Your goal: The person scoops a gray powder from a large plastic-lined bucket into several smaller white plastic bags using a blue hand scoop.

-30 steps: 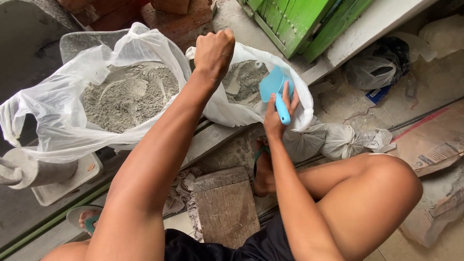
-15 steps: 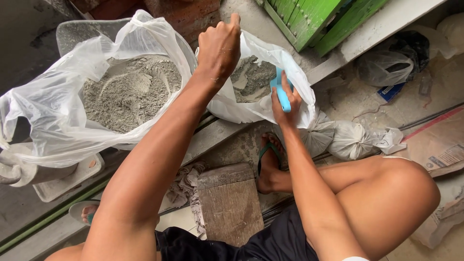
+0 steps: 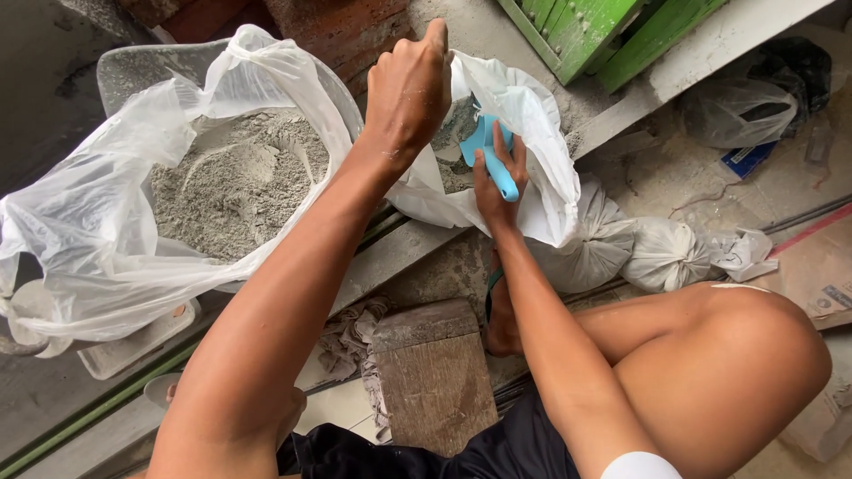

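Left hand [image 3: 410, 93] fisted tight on the rim of the small white bag [image 3: 532, 133], pulling it open. Right hand [image 3: 495, 182] wrapped round a blue scoop [image 3: 491, 153], blade down inside that bag, in grey powder. Big bag of grey powder [image 3: 235, 182] sits left of the small bag; tied sacks [image 3: 621, 248] just right of it, wood block [image 3: 433, 372] below.

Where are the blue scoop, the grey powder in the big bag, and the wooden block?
Blue scoop [image 3: 497, 168]: head view, on its handle, in the right hand's grip.
Grey powder [image 3: 235, 182]: head view, middle of the heap.
Wooden block [image 3: 435, 377]: head view, on its top face.
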